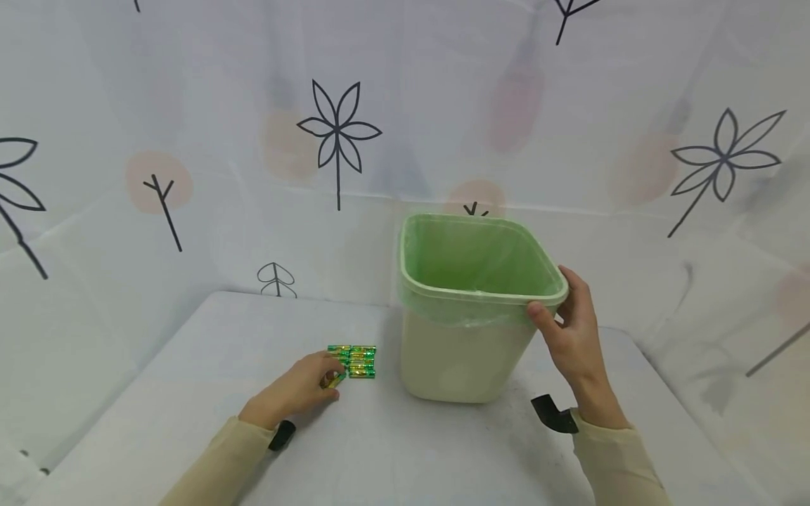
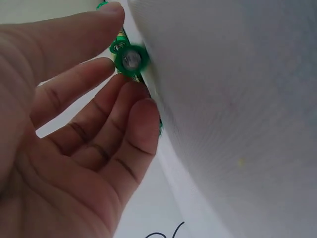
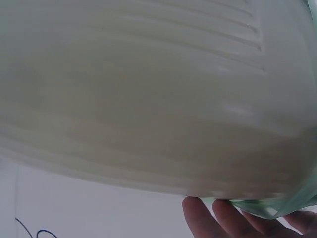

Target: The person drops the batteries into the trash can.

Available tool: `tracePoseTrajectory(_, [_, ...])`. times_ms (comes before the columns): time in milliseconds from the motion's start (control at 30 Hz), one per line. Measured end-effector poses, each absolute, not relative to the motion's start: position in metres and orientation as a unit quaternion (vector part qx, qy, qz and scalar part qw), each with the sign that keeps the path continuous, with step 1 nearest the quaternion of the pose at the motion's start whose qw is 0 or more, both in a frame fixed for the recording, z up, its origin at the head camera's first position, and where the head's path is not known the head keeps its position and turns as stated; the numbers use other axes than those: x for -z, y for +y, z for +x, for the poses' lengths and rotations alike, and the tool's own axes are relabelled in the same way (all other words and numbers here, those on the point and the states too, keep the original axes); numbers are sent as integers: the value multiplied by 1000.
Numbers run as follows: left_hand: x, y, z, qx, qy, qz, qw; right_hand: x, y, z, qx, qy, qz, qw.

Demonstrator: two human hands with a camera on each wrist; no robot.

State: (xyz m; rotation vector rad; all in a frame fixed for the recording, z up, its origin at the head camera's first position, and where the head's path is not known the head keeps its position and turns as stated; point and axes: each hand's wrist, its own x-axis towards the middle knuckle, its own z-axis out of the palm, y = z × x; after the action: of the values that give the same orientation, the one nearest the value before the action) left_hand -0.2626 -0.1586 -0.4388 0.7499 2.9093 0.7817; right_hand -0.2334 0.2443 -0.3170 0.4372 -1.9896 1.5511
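Several green and gold batteries (image 1: pixel 362 363) lie side by side in rows on the white table. My left hand (image 1: pixel 302 385) has its fingers curled round one battery (image 1: pixel 333 380) at the near left of the group, slanted against the rest. In the left wrist view, that battery's round end (image 2: pixel 132 59) shows by the index finger; the thumb tip appears a little apart from it. To the right stands a pale green trash bin (image 1: pixel 458 358), lined with a translucent bag (image 1: pixel 465 316). My right hand (image 1: pixel 572 337) grips its right rim, thumb in front and fingers behind.
The white table (image 1: pixel 253 323) meets a white cloth backdrop (image 1: pixel 411 140) with flower and twig drawings behind the bin. Black bands (image 1: pixel 553 414) are on both wrists. The bin stands between the batteries and my right hand.
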Motion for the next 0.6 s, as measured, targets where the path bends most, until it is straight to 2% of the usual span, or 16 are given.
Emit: tracePoseTrajectory(600, [437, -158, -262, -265, 935, 232, 33, 318, 244, -233, -564, -754, 170, 289])
